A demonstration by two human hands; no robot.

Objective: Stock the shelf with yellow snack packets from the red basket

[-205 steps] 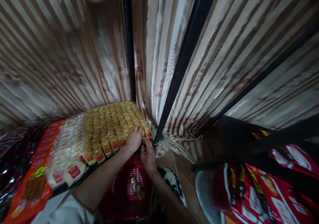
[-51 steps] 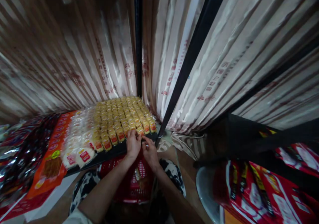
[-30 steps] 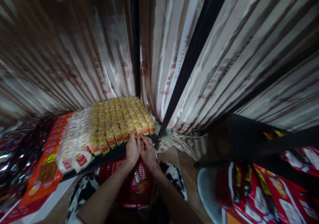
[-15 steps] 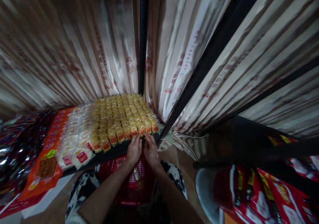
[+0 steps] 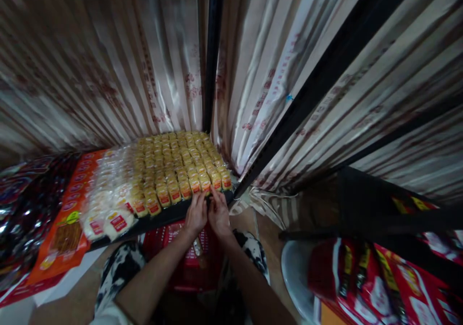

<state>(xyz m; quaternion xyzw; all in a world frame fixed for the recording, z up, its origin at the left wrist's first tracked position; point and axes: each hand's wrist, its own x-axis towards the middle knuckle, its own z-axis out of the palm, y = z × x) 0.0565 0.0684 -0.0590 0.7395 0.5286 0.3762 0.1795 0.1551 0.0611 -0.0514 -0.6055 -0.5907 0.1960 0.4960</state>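
Small yellow packets [image 5: 170, 163] with red labels stand in close rows on a dark shelf [image 5: 177, 215]. My left hand [image 5: 197, 214] is at the shelf's front edge, its bent fingers close together at the base of a front-row yellow packet [image 5: 205, 185]. Beside it, my right hand [image 5: 219, 214] has its fingertips against the same packet from the other side. Both hands look closed around its lower front; the thumbs are partly hidden. Left of the yellow rows lie round white packs [image 5: 117, 223] in clear wrap.
An orange bag [image 5: 68, 228] and dark shiny packs [image 5: 29, 204] lie at the left. Below my hands sits a red basket [image 5: 195, 279]. Curtains [image 5: 155, 74] and a dark post [image 5: 289, 110] border the shelf. A pale basin [image 5: 293, 267] and red bags [image 5: 383, 286] are at the right.
The view has shifted slightly. My hands stay at the front row, with the right fingertips reaching a little higher against the packet.
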